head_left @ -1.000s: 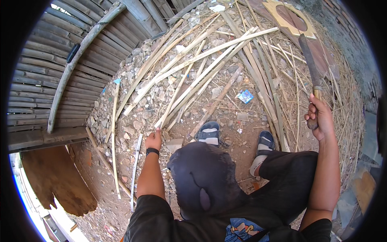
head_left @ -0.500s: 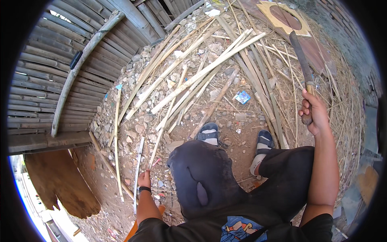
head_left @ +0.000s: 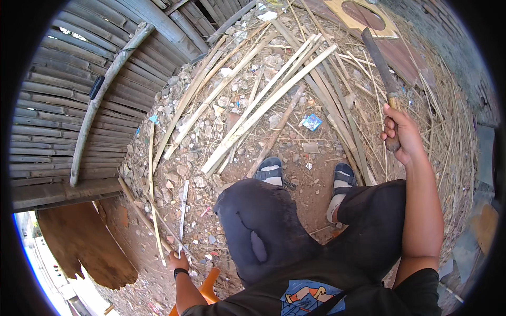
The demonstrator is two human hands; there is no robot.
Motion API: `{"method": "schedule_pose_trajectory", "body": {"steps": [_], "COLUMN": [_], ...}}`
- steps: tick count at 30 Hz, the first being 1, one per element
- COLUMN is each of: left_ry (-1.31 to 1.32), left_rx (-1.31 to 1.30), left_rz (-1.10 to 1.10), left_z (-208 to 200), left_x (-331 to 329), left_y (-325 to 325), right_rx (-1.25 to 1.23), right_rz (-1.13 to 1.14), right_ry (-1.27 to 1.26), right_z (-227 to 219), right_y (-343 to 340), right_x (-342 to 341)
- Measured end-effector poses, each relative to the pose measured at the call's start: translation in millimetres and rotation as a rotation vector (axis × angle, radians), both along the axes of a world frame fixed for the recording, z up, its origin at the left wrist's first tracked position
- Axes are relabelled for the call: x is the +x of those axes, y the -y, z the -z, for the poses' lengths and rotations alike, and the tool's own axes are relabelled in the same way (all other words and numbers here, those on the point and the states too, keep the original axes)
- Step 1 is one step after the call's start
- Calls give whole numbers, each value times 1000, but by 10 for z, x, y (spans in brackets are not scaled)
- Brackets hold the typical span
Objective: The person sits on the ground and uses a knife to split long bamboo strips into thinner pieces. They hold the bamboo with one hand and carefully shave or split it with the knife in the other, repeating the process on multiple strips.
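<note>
My right hand (head_left: 403,134) is wrapped round the wooden handle of a machete (head_left: 380,62), its long dark blade pointing up and away. Low on the left, my left hand (head_left: 178,262) is by the ground with its thumb and fingers apart. It covers the near end of a narrow pale strip (head_left: 184,210). A thin bamboo strip (head_left: 164,224) lies slantwise just beyond the fingers, and a longer split strip (head_left: 153,184) lies to its left. Several pale split bamboo lengths (head_left: 269,108) lie crossed on the ground ahead of my feet.
A bamboo-slat wall (head_left: 58,118) with a curved pole (head_left: 108,87) stands at left. An orange plastic piece (head_left: 210,284) is beside my left forearm. Stones and dry straw (head_left: 448,147) cover the ground. A board with an oval hole (head_left: 334,8) lies far right; a blue packet (head_left: 312,122) lies ahead.
My left hand has moved down and left, letting go of the thin bamboo strip, which now lies farther left. The machete has shifted slightly left with my right hand.
</note>
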State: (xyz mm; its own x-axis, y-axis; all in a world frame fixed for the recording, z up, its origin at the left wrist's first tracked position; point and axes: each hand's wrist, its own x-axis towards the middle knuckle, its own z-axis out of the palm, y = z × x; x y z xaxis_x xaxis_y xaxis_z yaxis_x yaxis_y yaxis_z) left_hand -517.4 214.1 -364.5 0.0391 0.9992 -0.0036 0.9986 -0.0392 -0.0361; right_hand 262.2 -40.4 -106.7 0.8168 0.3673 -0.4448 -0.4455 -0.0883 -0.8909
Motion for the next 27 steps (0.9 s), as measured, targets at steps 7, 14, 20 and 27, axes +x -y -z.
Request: {"method": "schedule_pose_trajectory", "body": {"steps": [7, 14, 20, 27], "left_ry": [588, 395, 208, 56], "left_rx": [-273, -464, -523, -510], "left_rz": [715, 1055, 1166, 1122], "left_z": [-229, 219, 719, 895], "left_x": [3689, 5962, 6512, 6479], "left_y": [-1040, -1194, -1096, -970], "right_rx": [17, 4, -20, -53], "right_rz": [8, 73, 108, 83], "right_ry": [11, 28, 8, -13], "right_z": [-93, -118, -83, 4], "right_y": [9, 191, 255, 217], "right_x": [3, 70, 163, 233]}}
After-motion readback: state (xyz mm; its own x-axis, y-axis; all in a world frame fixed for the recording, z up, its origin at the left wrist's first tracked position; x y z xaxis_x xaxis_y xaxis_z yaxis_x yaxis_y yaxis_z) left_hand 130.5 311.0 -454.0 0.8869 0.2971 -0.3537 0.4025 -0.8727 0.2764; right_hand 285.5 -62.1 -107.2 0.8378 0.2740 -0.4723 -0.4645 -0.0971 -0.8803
